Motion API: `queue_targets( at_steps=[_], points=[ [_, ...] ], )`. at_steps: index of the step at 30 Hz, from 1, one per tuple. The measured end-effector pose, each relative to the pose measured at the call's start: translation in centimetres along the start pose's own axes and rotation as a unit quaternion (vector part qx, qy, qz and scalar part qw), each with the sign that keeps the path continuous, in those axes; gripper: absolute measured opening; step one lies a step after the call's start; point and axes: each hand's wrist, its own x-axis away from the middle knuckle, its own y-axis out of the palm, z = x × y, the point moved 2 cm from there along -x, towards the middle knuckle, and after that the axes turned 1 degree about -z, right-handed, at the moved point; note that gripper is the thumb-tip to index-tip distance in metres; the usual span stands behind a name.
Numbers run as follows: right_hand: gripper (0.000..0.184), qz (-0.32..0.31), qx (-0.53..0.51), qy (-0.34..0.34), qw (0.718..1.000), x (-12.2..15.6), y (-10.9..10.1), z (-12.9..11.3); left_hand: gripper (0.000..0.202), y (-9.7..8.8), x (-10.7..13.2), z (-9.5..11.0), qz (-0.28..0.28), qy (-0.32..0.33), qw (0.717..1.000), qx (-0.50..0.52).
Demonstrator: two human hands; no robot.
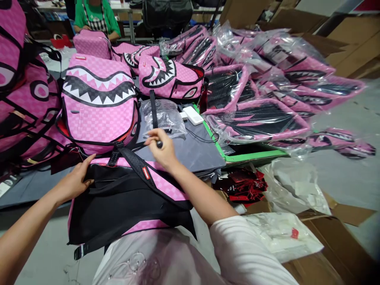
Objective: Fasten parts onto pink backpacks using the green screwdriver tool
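Observation:
A pink and black backpack [130, 202] hangs off the near table edge against my body, its black back panel and strap facing me. At its upper left edge, my left hand [78, 178] grips the fabric between thumb and fingers. My right hand [162, 150] is raised above the backpack's top, closed around a small tool with a rounded black end [159, 144]; the rest of it is hidden in the fingers. Just beyond lies a pink checked backpack with a shark-mouth print [99, 99]. A clear plastic bag [166, 118] rests past my right hand.
Pink backpacks [29, 107] are stacked at left, and plastic-wrapped ones [261, 118] pile up at right. A white box-shaped device [193, 115] with a black cable sits on the grey table surface [204, 152]. Cardboard [341, 241] lies low right. A person in green [96, 18] sits opposite.

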Motion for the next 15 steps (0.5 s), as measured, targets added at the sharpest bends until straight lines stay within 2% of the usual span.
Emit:
queue_targets(
  at_steps=[1,2,3,4,6,8,12,13,15],
  points=[
    [0.032,0.014,0.093,0.047,0.994,-1.0,-1.7,1.9,0.085,0.1,-0.1,-0.1,0.001,0.000,1.000,0.003],
    [0.030,0.002,0.190,0.120,0.975,-1.9,-3.0,4.0,0.085,0.2,-0.1,-0.1,0.001,0.000,1.000,0.008],
    [0.028,-0.026,0.260,0.204,0.943,-2.8,-3.9,6.1,0.083,0.4,-0.2,-0.2,-0.002,0.004,1.000,0.014],
    [0.025,-0.035,0.282,0.241,0.928,-3.7,-4.4,7.9,0.082,0.7,-0.3,-0.4,-0.002,0.007,1.000,0.022],
    [0.020,-0.035,0.299,0.289,0.909,-5.6,-4.3,10.7,0.081,1.2,-0.5,-0.9,0.008,0.008,0.999,0.034],
    [0.028,-0.010,0.293,0.311,0.904,-7.6,-3.3,12.3,0.082,1.8,-0.9,-1.6,0.029,0.013,0.999,0.036],
    [0.067,0.040,0.264,0.364,0.892,-10.8,-1.2,13.5,0.086,2.6,-1.4,-2.8,0.054,0.030,0.998,0.029],
    [0.070,0.047,0.251,0.375,0.891,-11.3,-0.8,13.7,0.086,2.6,-1.4,-2.9,0.054,0.031,0.998,0.030],
    [0.065,0.055,0.220,0.392,0.892,-12.0,-0.6,14.2,0.084,2.7,-1.5,-3.1,0.049,0.028,0.998,0.030]
  ],
)
